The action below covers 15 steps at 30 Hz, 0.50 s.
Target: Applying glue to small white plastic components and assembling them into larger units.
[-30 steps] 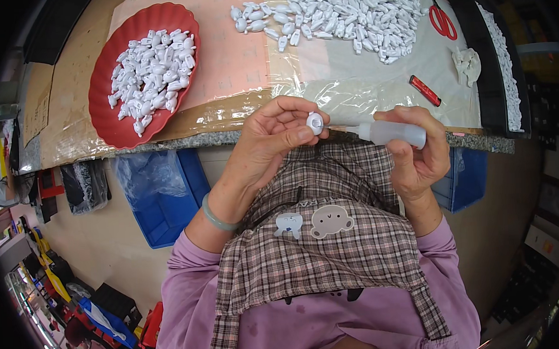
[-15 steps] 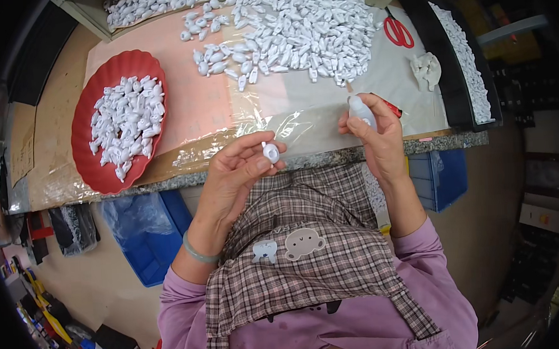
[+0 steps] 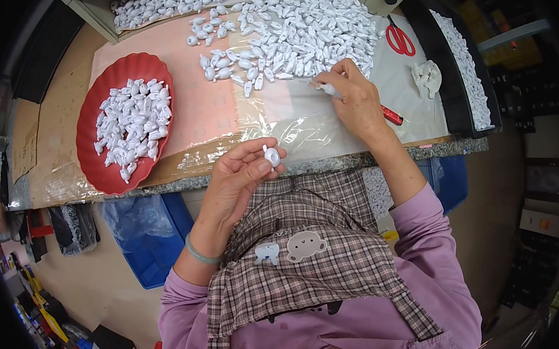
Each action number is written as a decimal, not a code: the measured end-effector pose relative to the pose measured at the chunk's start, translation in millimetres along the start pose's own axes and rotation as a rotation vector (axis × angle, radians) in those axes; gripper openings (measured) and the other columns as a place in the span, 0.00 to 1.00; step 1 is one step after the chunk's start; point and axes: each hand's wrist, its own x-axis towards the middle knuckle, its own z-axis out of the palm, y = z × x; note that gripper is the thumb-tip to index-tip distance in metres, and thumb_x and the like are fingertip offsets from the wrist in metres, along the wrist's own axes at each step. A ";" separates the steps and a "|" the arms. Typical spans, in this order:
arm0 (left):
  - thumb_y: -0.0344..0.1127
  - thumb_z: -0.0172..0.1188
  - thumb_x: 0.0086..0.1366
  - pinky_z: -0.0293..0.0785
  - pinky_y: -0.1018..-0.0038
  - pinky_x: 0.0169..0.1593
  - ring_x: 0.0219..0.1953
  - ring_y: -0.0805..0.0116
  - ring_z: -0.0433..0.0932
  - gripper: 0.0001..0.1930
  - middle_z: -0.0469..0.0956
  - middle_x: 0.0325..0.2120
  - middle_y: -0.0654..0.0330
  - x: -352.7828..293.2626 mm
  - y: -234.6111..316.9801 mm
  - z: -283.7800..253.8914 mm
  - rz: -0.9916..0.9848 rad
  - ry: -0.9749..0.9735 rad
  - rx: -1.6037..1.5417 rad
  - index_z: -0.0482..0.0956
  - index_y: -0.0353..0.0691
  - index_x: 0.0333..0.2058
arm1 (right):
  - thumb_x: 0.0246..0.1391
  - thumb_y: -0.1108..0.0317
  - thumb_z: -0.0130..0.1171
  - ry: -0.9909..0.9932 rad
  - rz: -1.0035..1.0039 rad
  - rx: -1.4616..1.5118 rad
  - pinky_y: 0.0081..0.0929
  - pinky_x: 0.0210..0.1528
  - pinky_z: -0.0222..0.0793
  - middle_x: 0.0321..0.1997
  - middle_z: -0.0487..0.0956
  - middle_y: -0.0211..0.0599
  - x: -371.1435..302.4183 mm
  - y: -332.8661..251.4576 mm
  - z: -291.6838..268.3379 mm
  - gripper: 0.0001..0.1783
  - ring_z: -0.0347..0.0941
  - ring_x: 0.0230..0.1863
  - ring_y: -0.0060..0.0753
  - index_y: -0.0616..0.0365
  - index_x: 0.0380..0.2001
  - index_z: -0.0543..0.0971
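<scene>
**Head view: left hand holds one piece, right hand at the heap**

While the left hand (image 3: 244,173) is raised over the near edge of the counter (image 3: 330,165), its thumb and fingertips are closed on one small white plastic piece (image 3: 271,156), rounded face up.

Right hand (image 3: 352,100): lies further out on the counter, fingers curled shut around a slim white tool (image 3: 329,89). Tool tip points toward the person's left, into the near edge of the heap of white pieces (image 3: 284,33).

Key relation: the heap lies ahead and slightly left of the right hand, touching or just beside the tool tip; exact contact cannot be told. The right hand is much the nearer of the two; the left is well apart from the heap, back by the counter edge.

Around: red tray (image 3: 96,166) of the same white pieces far to the left; red-handled scissors (image 3: 400,39) and a red pen-like stick (image 3: 392,114) just right of the right hand; clear plastic sheet (image 3: 302,125) under both.
</scene>
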 end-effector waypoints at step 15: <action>0.27 0.60 0.60 0.75 0.77 0.45 0.39 0.70 0.78 0.17 0.78 0.40 0.55 -3.5 2.4 -4.2 0.010 -0.069 -0.018 0.74 0.34 0.49 | 0.50 0.75 0.61 -0.310 0.354 0.864 0.17 0.29 0.66 0.30 0.77 0.34 -23.3 -48.6 -23.5 0.06 0.70 0.26 0.18 0.63 0.32 0.75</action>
